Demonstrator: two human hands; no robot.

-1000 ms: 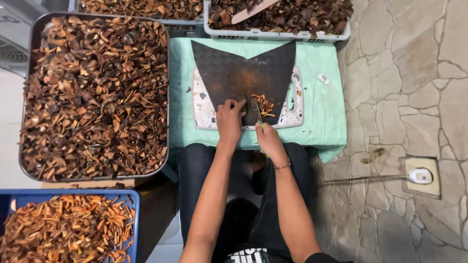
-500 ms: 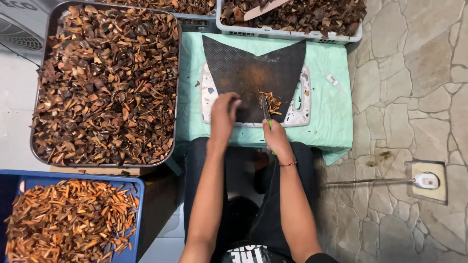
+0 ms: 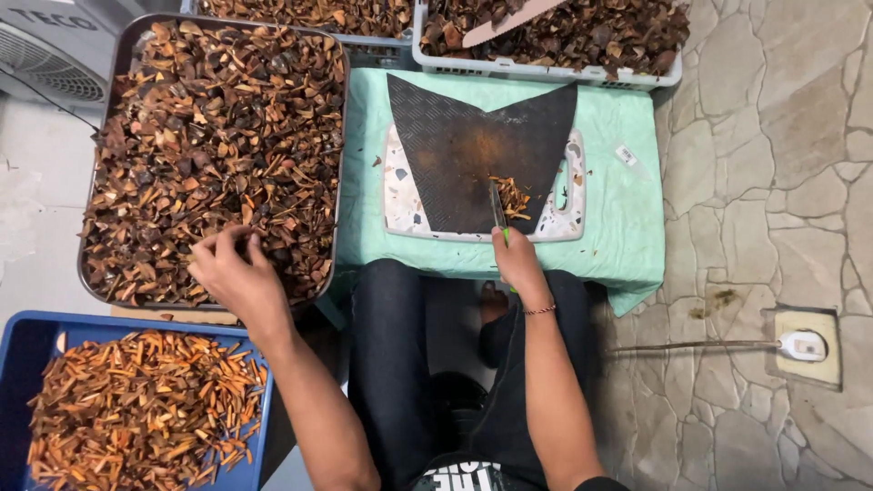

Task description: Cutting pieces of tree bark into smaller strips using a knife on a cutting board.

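Note:
My left hand [image 3: 232,273] reaches over the near edge of a large metal tray [image 3: 338,136] heaped with brown dried husk pieces [image 3: 209,136], its fingers curled down into the pile. Whether it has picked up a piece is hidden. My right hand [image 3: 518,259] grips a green-handled knife [image 3: 498,214] at the front edge of the cutting board [image 3: 573,191]. The blade points away across a black rubber mat [image 3: 464,145] lying on the board. A small heap of orange-brown cut strips [image 3: 514,195] lies just right of the blade.
A blue crate [image 3: 27,345] at lower left holds orange cut strips [image 3: 136,409]. Two pale baskets [image 3: 546,68] of brown pieces stand at the back. The board rests on a low stand with a green cloth [image 3: 627,209]. Stone floor lies to the right, with a floor socket [image 3: 805,345].
My left hand has left the cutting board and swung left to the big tray of husk pieces. My right hand stays on the knife at the board.

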